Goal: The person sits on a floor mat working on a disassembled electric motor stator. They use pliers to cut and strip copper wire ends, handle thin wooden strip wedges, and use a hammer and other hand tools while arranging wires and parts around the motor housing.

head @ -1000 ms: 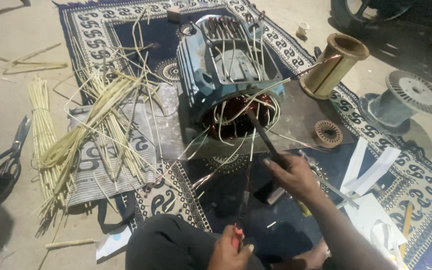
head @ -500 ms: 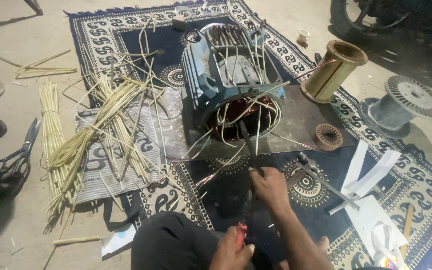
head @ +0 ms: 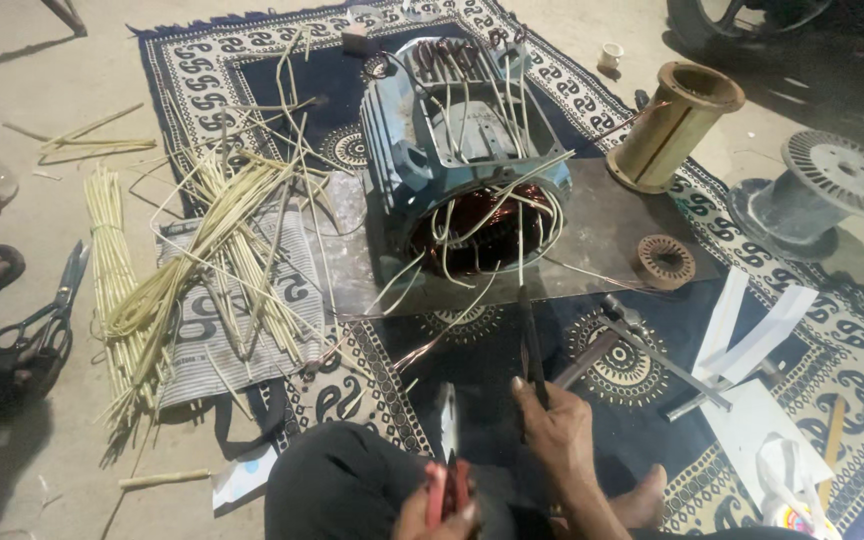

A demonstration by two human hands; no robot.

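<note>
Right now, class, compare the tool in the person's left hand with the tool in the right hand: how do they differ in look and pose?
The red-handled tool in the left hand has red grips and a short pale metal tip, while the dark rod in the right hand is plain, dark and much longer. The red-handled tool sits low over the person's lap; the dark rod reaches up toward the blue motor housing. Both point away from the person.

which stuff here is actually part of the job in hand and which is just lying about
In use:
right hand holding a thin dark rod
left hand holding red-handled pliers
blue motor housing with copper windings

Lying about:
black scissors
bundle of pale yellow sleeves
brass-coloured spool
hammer
</note>
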